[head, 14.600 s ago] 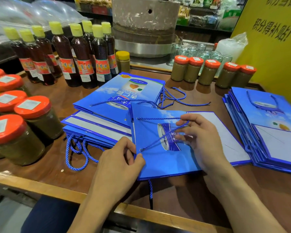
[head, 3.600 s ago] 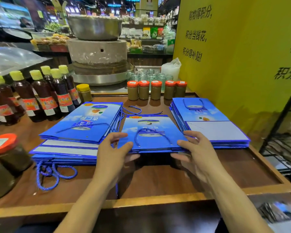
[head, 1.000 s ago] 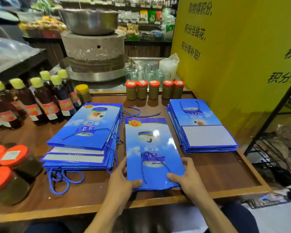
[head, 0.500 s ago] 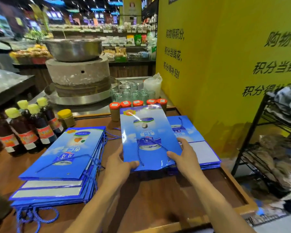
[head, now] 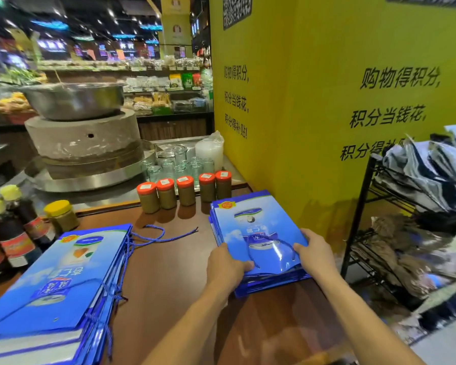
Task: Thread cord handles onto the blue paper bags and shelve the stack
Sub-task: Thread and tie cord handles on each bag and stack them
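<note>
left bag stack (head: 50,285) cut off, rack (head: 356,222) blurred

Shop interior behind a brown wooden counter (head: 174,272).
A yellow wall (head: 300,127) with black Chinese lettering rises at the counter's right edge, and a black wire rack (head: 357,214) stands beside it on grey floor (head: 442,349). Past the far edge sits a stone mill (head: 82,143) under a steel basin (head: 74,101), with stocked shelves (head: 169,101) and blurred ceiling lights (head: 50,23) behind.
</note>
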